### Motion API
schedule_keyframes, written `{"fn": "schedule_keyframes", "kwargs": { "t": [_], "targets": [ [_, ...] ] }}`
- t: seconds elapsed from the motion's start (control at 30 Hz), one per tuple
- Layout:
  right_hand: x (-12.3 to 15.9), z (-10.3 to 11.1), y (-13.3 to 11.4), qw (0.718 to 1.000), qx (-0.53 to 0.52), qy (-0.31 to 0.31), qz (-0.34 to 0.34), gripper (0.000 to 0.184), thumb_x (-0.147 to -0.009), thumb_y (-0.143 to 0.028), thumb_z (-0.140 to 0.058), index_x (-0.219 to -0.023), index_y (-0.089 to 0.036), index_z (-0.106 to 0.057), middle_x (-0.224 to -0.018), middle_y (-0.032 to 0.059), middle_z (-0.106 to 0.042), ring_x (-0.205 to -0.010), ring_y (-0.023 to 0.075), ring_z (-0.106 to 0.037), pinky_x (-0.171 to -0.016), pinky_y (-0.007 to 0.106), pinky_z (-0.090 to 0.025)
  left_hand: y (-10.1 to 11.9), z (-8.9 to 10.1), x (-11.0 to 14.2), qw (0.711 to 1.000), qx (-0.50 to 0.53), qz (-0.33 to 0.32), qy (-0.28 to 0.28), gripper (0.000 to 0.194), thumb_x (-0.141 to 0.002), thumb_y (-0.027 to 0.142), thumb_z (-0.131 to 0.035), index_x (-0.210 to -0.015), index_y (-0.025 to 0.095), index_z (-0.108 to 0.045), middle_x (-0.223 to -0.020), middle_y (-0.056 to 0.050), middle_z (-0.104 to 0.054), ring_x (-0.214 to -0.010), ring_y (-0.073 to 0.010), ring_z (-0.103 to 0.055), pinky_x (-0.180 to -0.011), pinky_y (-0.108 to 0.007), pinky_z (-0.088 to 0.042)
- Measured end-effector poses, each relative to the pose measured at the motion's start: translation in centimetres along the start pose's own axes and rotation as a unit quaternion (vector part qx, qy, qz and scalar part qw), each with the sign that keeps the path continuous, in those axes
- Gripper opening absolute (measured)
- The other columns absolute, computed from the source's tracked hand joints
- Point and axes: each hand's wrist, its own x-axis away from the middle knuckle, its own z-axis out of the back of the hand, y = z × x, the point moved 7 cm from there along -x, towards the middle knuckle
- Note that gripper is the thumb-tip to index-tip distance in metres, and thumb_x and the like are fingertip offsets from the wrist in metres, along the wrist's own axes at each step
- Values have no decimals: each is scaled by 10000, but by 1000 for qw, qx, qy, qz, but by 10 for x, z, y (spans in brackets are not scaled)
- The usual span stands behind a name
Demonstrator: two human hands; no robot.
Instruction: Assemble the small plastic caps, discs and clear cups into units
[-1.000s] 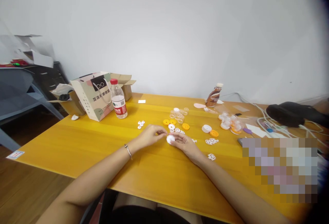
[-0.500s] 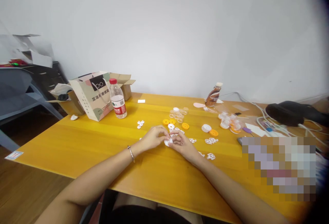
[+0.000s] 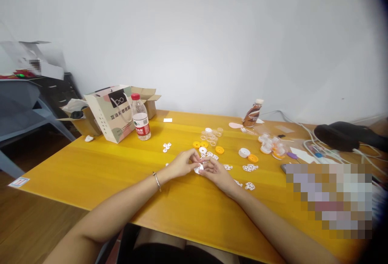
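Observation:
Between my two hands is a small round white plastic disc (image 3: pixel 198 169), held just over the yellow table (image 3: pixel 169 207). My left hand (image 3: pixel 184 164), with a bracelet at the wrist, pinches its upper left side. The bent fingers of my right hand (image 3: pixel 214 171) grip it from the right, hiding part of it. Just beyond my fingers lie white perforated pieces (image 3: pixel 209 156), a white ring (image 3: pixel 203 150) and orange round pieces (image 3: pixel 200 145). More white lattice pieces (image 3: pixel 250 168) are spread to the right of my right hand. Several little white parts (image 3: pixel 166 147) sit left of my left hand.
Clear rings (image 3: pixel 212 137) lie farther back. A white round piece (image 3: pixel 244 152) and clear-and-orange assemblies (image 3: pixel 271 146) are at right, near a brown bottle (image 3: pixel 253 113) and cables (image 3: pixel 309 147). A water bottle (image 3: pixel 141 118), paper bag (image 3: pixel 110 114) and cardboard box (image 3: pixel 148 100) stand at left.
Both hands stay almost where they were, still holding the white disc. The whole view has shifted very slightly; the things on the table have not moved.

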Motion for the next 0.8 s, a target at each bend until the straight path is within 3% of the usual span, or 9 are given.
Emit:
{"fn": "schedule_keyframes", "kwargs": {
  "t": [0.23,0.33,0.43,0.6,0.67,0.8],
  "targets": [
    [1,6,-8,999,-38,1,2,352,-585,-241,-715,-887,-214,-536,-747,-17,-627,-739,131,-591,-774,298,-434,8,10,-1,999,27,13,40,204,-772,317,-530,-875,141,-524,-843,-37,-604,-762,-113,-555,-665,-211,-427],
    [-1,19,-16,997,-65,43,19,347,-588,-257,-717,-890,-207,-553,-801,9,-654,-785,148,-604,-795,304,-437,10,22,-11,997,-12,21,74,237,-818,339,-445,-881,137,-552,-853,-38,-618,-767,-121,-555,-661,-215,-423],
    [-2,46,-24,984,-120,124,47,386,-570,-270,-729,-909,-209,-553,-822,17,-672,-792,160,-620,-767,297,-463,17,22,-30,993,-104,-6,57,230,-822,301,-430,-895,145,-582,-886,-37,-629,-815,-137,-556,-711,-232,-423],
    [2,100,-24,938,-165,287,98,405,-513,-249,-759,-864,-215,-560,-759,-17,-678,-715,132,-636,-715,246,-496,26,-21,-77,960,-254,-102,-58,198,-799,219,-450,-925,165,-594,-936,-45,-622,-859,-151,-548,-785,-255,-409],
    [2,111,-20,930,-163,315,101,422,-492,-238,-767,-858,-214,-559,-735,-23,-674,-690,129,-637,-701,247,-504,24,-38,-94,955,-267,-111,-62,165,-775,210,-481,-870,157,-605,-927,-65,-615,-895,-178,-534,-813,-283,-396],
    [-2,113,-13,935,-144,311,96,413,-489,-252,-764,-844,-208,-557,-726,-15,-671,-661,133,-636,-682,265,-509,18,-61,-113,960,-256,-107,-43,87,-702,193,-570,-709,111,-598,-869,-119,-593,-903,-236,-520,-820,-335,-384]
  ]
}}
